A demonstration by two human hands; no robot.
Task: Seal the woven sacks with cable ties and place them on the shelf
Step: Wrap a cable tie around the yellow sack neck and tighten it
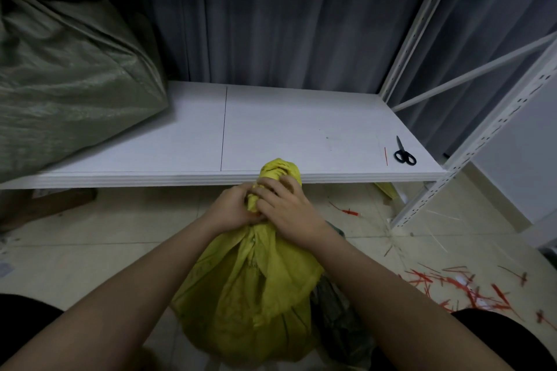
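Fingers (265,205) of both hands clamp the yellow sack (250,295) at its bunched neck — soft, slippery weave, best held there.

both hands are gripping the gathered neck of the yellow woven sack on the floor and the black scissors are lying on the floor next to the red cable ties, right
Not quite. The black-handled scissors lie on the white shelf board, near its right end, not on the floor. The rest holds: in the head view the left hand and right hand grip the gathered neck of the yellow woven sack, which stands on the floor.
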